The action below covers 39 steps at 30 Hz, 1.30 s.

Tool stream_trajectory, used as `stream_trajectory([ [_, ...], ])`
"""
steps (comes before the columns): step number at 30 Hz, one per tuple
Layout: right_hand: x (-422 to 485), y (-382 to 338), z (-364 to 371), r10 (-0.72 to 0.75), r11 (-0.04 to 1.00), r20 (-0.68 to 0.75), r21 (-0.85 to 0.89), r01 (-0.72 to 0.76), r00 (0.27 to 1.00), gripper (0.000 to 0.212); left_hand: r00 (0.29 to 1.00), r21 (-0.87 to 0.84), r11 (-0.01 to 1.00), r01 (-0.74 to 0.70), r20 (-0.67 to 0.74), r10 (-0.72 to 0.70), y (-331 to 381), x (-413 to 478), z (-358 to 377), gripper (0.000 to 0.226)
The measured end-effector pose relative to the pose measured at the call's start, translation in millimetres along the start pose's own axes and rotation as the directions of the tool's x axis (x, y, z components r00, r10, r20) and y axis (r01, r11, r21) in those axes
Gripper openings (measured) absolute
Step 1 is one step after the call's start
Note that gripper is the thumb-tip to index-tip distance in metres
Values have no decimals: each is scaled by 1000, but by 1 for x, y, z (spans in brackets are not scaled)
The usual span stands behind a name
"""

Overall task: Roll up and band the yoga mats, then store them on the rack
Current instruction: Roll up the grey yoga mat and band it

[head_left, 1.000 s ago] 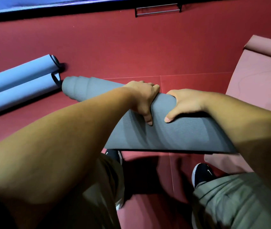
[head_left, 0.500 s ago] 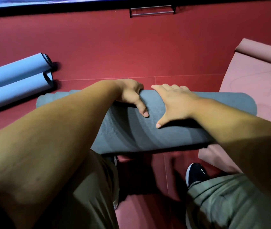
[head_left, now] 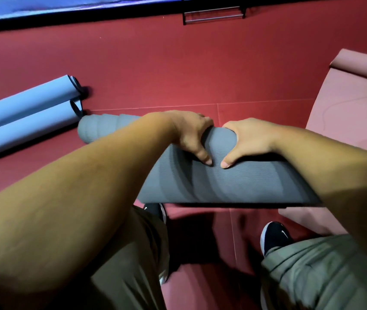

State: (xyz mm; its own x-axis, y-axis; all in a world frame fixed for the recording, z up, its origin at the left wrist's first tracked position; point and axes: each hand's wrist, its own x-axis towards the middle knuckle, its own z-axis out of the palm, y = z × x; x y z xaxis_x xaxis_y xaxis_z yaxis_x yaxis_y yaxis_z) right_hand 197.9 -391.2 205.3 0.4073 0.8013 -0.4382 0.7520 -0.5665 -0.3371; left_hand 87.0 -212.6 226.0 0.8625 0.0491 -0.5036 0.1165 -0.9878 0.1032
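Two hands are clamped side by side on one grey mat [head_left: 222, 184]: the left hand [head_left: 189, 135] and right hand [head_left: 249, 139] are curled over the top of the roll near its middle. Thumbs are pressed on the near face, almost touching each other; the fingers are wrapped over the far side and mostly hidden.

The roll's long axis is set on a diagonal, far-left to near-right, straight under both hands. Its left end is seen just beside the open end of the nearer blue roll; contact cannot be told. The right end is hidden by the right forearm. The near-right part is judged to be lifted, since shadow is cast on the floor [head_left: 178, 63] below it. No band is seen on the grey roll, so banding is judged not yet done. Neither hand is clearly nearer.

Counts:
- One grey roll, held.
- Two blue rolls [head_left: 28, 97], laid side by side on the floor at left.
- One pink mat [head_left: 346, 113] at right, mostly flat, its far end curled.
- One metal frame [head_left: 214, 14] at the far wall, possibly the rack.
- Two dark shoes [head_left: 274, 236] below the roll.
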Motion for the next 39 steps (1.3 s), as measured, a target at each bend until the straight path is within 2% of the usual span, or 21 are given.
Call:
stream_trajectory([
  [3,1,3,-4,9,999,31,51,-11,999,77,1000,251,968,20,4,-21,10,-2,7,144],
  [5,0,6,-7,20,994,65,104,-27,998,71,1000,303,953,20,-19,-15,15,-2,9,151],
  [11,0,10,-4,23,983,156,175,-51,988,68,998,110,994,12,-63,-5,13,1,9,108],
  [16,-1,8,-4,-3,990,150,142,-19,989,73,998,-77,995,57,6,-57,6,5,7,105],
  [19,-3,2,-5,-6,997,169,75,-6,986,97,996,-200,977,75,61,-63,-4,6,6,96],
  [22,-3,-8,0,-8,987,137,-160,30,990,137,991,-299,948,108,105,-80,-15,6,3,87],
  [24,-6,-16,3,2,959,84,-281,22,996,151,988,-343,930,131,126,-93,-20,5,-1,87],
  [26,-9,-20,5,-14,954,42,-298,26,999,147,984,-375,916,141,150,-90,-21,4,-2,86],
  [28,-10,-20,6,-35,956,21,-290,39,999,132,981,-384,912,143,174,-80,-19,3,-2,81],
  [33,-10,-18,6,-87,975,10,-205,87,996,109,978,-381,915,132,201,-57,-17,0,1,71],
  [35,-9,-17,6,-92,977,19,-190,94,996,105,981,-331,937,108,188,-47,-13,-2,1,74],
  [39,-6,-9,4,-47,992,65,-116,55,997,94,994,-209,977,43,110,-20,-2,1,2,95],
])
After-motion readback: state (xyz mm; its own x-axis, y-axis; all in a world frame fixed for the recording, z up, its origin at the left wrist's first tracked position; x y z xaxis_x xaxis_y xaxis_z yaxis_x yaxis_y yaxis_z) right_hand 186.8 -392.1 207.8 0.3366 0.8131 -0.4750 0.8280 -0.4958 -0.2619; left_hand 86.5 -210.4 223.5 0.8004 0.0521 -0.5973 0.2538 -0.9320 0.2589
